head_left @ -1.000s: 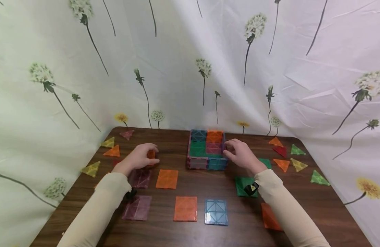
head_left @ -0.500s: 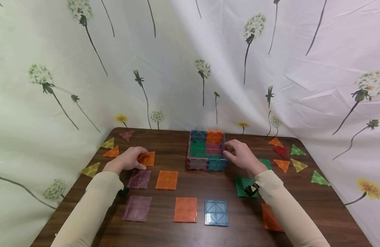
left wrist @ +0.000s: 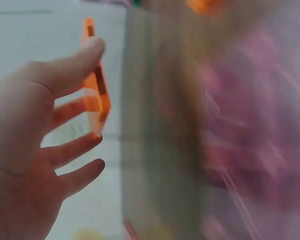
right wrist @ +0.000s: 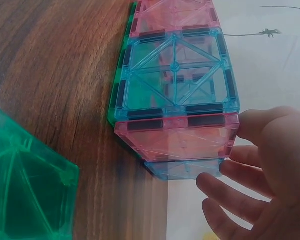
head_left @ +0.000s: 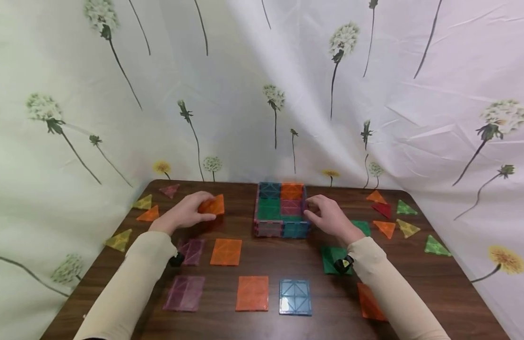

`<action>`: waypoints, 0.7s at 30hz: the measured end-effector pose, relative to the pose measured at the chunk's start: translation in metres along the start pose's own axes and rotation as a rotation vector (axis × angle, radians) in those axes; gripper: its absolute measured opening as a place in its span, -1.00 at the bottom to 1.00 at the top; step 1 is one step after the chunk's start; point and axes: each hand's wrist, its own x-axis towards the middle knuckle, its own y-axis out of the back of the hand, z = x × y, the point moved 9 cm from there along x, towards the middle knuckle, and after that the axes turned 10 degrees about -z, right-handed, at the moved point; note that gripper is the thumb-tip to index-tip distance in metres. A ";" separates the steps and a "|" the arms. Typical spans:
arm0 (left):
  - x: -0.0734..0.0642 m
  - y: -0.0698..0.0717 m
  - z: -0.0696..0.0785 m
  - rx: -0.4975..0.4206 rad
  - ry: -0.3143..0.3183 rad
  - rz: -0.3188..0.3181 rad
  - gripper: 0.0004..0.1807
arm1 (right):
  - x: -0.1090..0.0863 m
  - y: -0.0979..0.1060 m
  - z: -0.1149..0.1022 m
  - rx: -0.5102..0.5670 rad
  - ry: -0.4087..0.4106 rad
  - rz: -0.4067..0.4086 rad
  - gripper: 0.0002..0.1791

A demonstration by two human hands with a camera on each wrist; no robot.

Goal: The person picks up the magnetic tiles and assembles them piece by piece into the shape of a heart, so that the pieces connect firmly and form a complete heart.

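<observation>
My left hand (head_left: 186,212) pinches an orange translucent square magnetic tile (head_left: 217,206) between thumb and fingers, raised off the table and left of the tile box. In the left wrist view that tile (left wrist: 97,82) is edge-on against the thumb. An open-topped box (head_left: 268,229) of square magnetic tiles, with blue, orange, pink and green panels, stands at the back middle. Loosely bent, the fingers of my right hand (head_left: 330,217) lie at its right wall. The right wrist view has the thumb at the top edge of a pink wall tile (right wrist: 182,140), the other fingers spread beside it.
Loose square tiles lie nearer me: orange (head_left: 226,251), orange (head_left: 252,293), blue (head_left: 295,297), purple (head_left: 184,293) and green (head_left: 331,259). Triangular tiles flank both sides, such as a yellow one (head_left: 119,240) and a green one (head_left: 437,246). A flowered cloth (head_left: 244,94) hangs behind the table.
My left hand first reached over the orange tile on the table, then picked it up and moved it slightly up and right. The right hand has stayed at the box's right wall.
</observation>
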 end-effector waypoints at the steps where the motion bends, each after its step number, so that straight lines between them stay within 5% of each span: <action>1: 0.006 0.004 0.008 -0.008 -0.015 0.017 -0.37 | 0.000 -0.001 0.000 0.002 -0.002 0.000 -0.54; 11: 0.072 0.016 0.089 -0.015 -0.145 0.003 -0.30 | -0.004 -0.006 0.020 0.118 -0.123 -0.072 -0.37; 21: 0.112 0.003 0.112 0.037 -0.138 -0.050 -0.35 | -0.004 -0.012 0.030 0.216 -0.155 -0.069 -0.36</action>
